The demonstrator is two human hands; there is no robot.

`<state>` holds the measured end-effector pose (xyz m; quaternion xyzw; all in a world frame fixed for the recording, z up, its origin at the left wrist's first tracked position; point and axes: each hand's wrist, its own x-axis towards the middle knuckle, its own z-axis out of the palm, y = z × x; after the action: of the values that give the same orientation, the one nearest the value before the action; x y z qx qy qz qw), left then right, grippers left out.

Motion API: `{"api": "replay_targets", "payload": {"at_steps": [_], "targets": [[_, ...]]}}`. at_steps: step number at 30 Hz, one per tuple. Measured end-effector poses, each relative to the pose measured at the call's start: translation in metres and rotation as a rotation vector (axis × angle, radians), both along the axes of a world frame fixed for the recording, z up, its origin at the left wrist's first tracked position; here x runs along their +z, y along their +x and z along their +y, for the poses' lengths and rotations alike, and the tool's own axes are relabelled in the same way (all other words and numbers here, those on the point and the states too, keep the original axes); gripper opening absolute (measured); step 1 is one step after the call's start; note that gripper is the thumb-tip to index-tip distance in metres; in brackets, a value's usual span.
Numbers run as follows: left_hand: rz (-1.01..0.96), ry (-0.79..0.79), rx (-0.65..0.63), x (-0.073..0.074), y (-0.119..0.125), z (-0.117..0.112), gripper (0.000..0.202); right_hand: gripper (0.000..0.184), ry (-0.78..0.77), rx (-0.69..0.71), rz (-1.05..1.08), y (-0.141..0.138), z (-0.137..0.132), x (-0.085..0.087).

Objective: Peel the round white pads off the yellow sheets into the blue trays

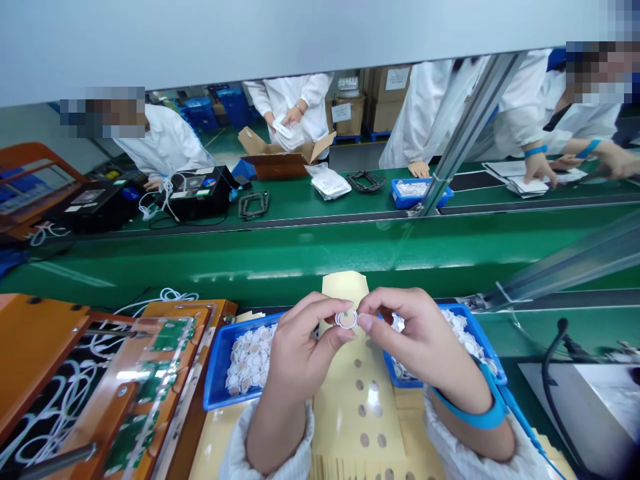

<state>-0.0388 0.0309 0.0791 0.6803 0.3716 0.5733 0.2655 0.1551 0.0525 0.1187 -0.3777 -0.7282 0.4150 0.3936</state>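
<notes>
My left hand (300, 350) and my right hand (417, 337) meet above a yellow backing sheet (357, 407) dotted with round holes. Together their fingertips pinch a small white ring-shaped part (346, 319). Behind my left hand a blue tray (216, 373) holds several of the same round white parts. A second blue tray (473, 320) with more of them lies behind my right hand. A blue strap (480, 417) circles my right wrist.
An orange jig (105, 393) with green circuit boards and white cables lies at the left. A green conveyor belt (280, 257) runs across beyond the trays. People in white coats work on its far side among a cardboard box (280, 160), black testers and another blue tray (403, 193). A black cable (553, 373) curves at right.
</notes>
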Motion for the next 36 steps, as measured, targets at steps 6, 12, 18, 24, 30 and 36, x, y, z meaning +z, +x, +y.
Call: {"api": "replay_targets", "payload": {"at_steps": [6, 12, 18, 24, 30, 36], "targets": [[-0.018, -0.032, -0.042, 0.001, -0.002, 0.001, 0.022, 0.016, 0.082, -0.042, -0.027, -0.002, -0.002, 0.0], [-0.025, -0.106, 0.104, 0.007, -0.012, -0.008, 0.007, 0.015, 0.08, 0.019, -0.098, -0.002, -0.004, 0.0], [-0.118, -0.144, 0.42, 0.011, -0.04, -0.012, 0.011, 0.015, 0.043, 0.027, -0.038, -0.002, -0.003, -0.001], [-0.154, -0.107, 0.433, 0.016, -0.049, -0.008, 0.004, 0.012, 0.039, -0.004, -0.029, 0.002, -0.002, -0.004], [-0.096, -0.178, 0.476, 0.014, -0.053, -0.007, 0.006, 0.01, 0.046, -0.04, -0.021, 0.005, -0.001, -0.004], [0.208, -0.399, 0.528, 0.018, -0.07, -0.01, 0.019, 0.01, 0.053, -0.076, -0.03, 0.012, 0.002, -0.005]]}}
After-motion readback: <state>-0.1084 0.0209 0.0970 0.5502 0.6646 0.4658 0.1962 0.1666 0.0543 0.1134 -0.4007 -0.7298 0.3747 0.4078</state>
